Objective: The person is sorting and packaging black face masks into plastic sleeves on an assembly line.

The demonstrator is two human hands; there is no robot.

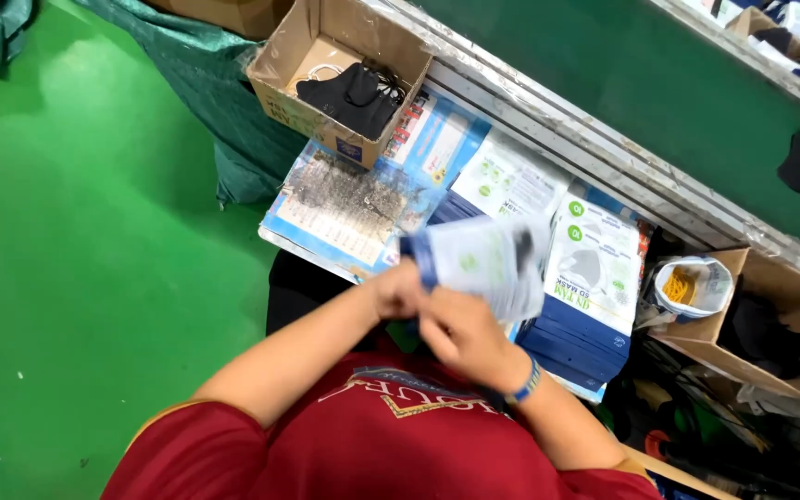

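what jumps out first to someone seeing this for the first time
In the middle, the left hand and right hand together hold a blurred white and blue packet above the worktable. Just right of it stands a stack of packets, white on top with dark blue edges. At the top, an open cardboard box holds black face masks, beside a bright green floor.

both bare forearms bent inward, meeting in front of the red shirt [391, 444]. left hand [397, 289] curled shut just above the right hand [460, 335], fingers closed, knuckles up; blue band [526, 381] on right wrist.
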